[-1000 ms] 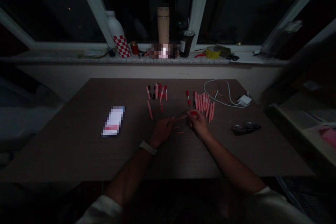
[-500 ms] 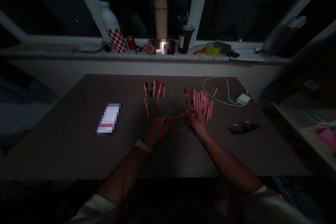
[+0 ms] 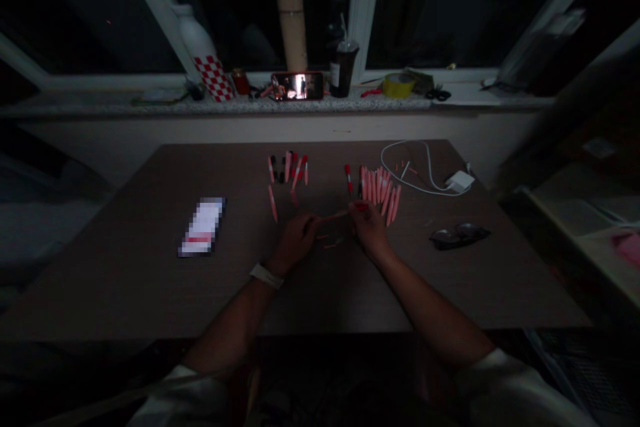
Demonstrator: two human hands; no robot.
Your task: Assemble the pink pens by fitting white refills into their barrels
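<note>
Both hands are close together over the middle of the table (image 3: 150,293). My left hand (image 3: 296,240) is closed on one end of a slim pink pen part (image 3: 330,217), which spans the gap toward the other hand. Closed fingers of my right hand (image 3: 371,230) grip a red pen part (image 3: 361,206), partly hidden by them. Just below the hands lie thin pink pieces (image 3: 331,246). Beside my right hand is a row of pink pens (image 3: 377,187), with a red pen (image 3: 349,177) left of it. Pink, red and black pen parts (image 3: 289,168) lie farther left.
A phone (image 3: 203,227) lies at left. Glasses (image 3: 460,236) and a white charger (image 3: 460,180) with its looped cable are at right. On the windowsill stand a checkered bottle (image 3: 214,77), a lit phone (image 3: 299,86), a dark cup (image 3: 343,70) and yellow tape (image 3: 398,85).
The view has turned slightly, so everything sits a little farther left. Both hands keep their grips, with little movement against the table.
</note>
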